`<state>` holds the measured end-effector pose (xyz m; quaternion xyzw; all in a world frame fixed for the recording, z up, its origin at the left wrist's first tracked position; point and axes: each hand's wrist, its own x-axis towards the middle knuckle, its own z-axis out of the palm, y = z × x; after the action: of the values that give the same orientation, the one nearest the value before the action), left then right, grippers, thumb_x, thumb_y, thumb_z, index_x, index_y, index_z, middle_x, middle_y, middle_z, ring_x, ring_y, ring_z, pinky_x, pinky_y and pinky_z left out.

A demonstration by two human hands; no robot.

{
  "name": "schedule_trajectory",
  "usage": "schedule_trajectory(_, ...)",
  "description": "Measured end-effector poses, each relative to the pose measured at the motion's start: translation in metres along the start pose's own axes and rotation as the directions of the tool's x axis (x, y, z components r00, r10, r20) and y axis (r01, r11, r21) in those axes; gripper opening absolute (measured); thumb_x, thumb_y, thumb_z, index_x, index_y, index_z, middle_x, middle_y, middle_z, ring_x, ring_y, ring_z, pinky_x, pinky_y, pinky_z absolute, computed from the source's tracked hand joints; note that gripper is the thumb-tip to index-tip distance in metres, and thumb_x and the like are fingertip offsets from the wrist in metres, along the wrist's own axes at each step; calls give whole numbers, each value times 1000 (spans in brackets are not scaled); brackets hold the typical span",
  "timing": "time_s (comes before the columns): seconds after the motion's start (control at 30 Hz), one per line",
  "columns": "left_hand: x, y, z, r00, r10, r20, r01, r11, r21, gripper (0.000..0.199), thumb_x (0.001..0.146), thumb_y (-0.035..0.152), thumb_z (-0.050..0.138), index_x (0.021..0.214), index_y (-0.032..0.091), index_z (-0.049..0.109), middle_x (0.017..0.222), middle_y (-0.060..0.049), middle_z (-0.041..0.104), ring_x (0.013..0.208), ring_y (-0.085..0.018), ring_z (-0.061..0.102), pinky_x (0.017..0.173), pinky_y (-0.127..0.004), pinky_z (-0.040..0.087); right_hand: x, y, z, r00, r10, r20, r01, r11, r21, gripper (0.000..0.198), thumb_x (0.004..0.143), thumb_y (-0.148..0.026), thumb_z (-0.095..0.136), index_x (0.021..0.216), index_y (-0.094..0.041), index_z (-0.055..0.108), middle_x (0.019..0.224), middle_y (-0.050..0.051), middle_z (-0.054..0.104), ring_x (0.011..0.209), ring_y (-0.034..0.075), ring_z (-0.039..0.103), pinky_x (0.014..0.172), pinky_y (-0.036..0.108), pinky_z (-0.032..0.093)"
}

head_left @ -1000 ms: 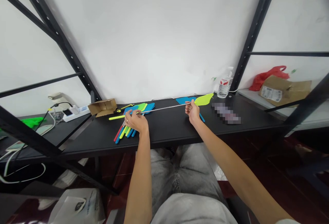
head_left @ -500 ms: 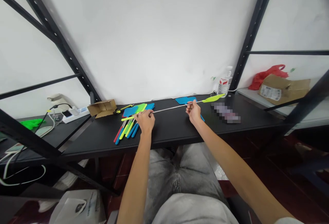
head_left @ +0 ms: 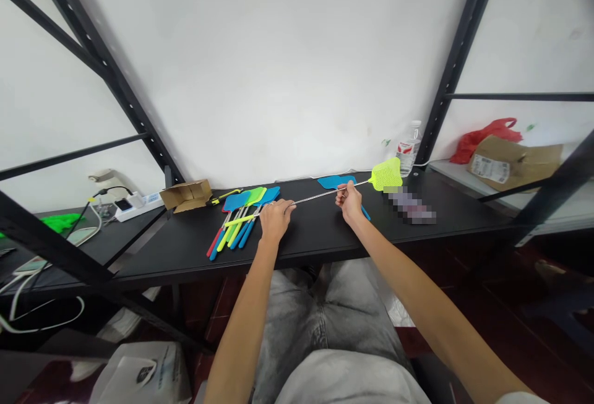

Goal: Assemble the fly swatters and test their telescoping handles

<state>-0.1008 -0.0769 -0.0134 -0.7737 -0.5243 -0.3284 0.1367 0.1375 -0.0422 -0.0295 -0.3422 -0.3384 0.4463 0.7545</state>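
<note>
A yellow-green fly swatter point(head_left: 387, 175) with a thin metal rod spans between my hands above the black table. My left hand point(head_left: 275, 217) is closed on the rod near its yellow handle. My right hand point(head_left: 349, 200) pinches the rod nearer the perforated paddle, which faces me. Under and behind my right hand lies a blue fly swatter point(head_left: 330, 182), partly hidden by the hand. Left of my left hand, a pile of several fly swatters point(head_left: 236, 201) in blue, yellow-green and red lies with handles toward me.
An open cardboard box point(head_left: 186, 197) and a yellow cutter-like tool point(head_left: 226, 196) lie behind the pile. A water bottle point(head_left: 408, 147) stands at the back right beside a blurred-out item point(head_left: 411, 205). Black metal shelf posts point(head_left: 452, 64) flank the table.
The swatter has rolled about its rod, so its paddle turned from edge-on to facing me. My left hand has shifted slightly right along the rod; my right hand stays nearly in place.
</note>
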Motion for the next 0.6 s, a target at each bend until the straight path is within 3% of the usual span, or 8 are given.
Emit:
schedule_trajectory(0.17,0,7,2,998,11,61,-9,1000,-28,38,100,47,39,111,30,71,94,-4,72,90,-19,65,68,-29,35,-12,1,10,973,42,227,-17,994,-112,56,77,-76,59,79,-21,64,54,-2,53,44,9,45,41,24,31)
schedule_trajectory(0.27,0,8,3,998,2,65,0,999,-42,37,101,44,40,112,29,71,96,-4,72,92,-19,64,68,-28,35,-16,-2,14,949,99,299,-68,991,-111,55,76,-75,60,85,-21,66,56,-2,54,45,10,46,42,24,30)
schedule_trajectory(0.33,0,6,4,998,-7,64,10,999,-46,36,101,43,41,112,28,71,97,-5,72,94,-19,64,70,-27,36,-14,-4,13,957,118,266,-106,993,-59,55,77,-74,61,89,-22,67,57,-3,54,46,9,45,43,24,31)
schedule_trajectory(0.5,0,3,5,997,-28,72,30,999,-30,32,99,42,46,107,28,73,98,-4,73,93,-19,65,69,-28,36,-2,-9,2,990,134,52,-143,954,263,44,80,-68,64,90,-25,63,54,-7,44,45,8,40,44,23,34)
schedule_trajectory(0.6,-1,4,6,996,-29,90,30,999,-19,31,98,43,47,108,29,73,98,-4,73,91,-20,65,68,-28,35,2,-9,-3,994,104,34,-109,945,308,38,81,-62,68,88,-25,62,53,-8,40,44,7,36,43,22,33)
